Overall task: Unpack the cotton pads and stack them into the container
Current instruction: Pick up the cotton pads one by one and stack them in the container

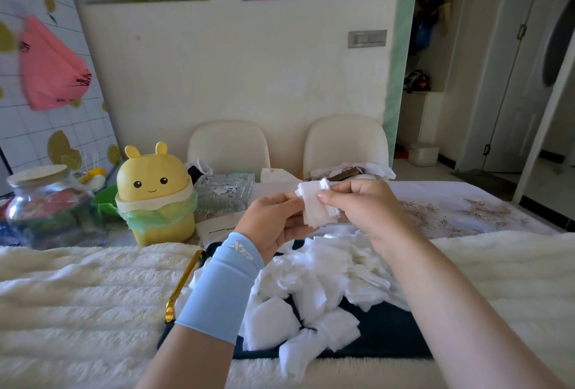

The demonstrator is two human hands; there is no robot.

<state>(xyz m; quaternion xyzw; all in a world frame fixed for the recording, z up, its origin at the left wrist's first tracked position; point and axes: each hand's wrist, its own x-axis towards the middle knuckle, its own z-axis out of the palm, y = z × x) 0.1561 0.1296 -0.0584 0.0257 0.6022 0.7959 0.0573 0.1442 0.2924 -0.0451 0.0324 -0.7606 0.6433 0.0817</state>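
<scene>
A small stack of white square cotton pads is held up above the table between both hands. My left hand, with a light blue sleeve at the wrist, grips the stack from the left. My right hand pinches its right edge with thumb and fingertips. Below them a loose heap of white cotton pads lies on a dark blue tray with a gold handle. A clear glass container stands behind, at the table's middle.
A yellow cartoon bin with a green bag stands at left, beside a lidded glass jar. A fluffy white cloth covers the near table. Two cream chairs stand against the far wall. A doorway opens at right.
</scene>
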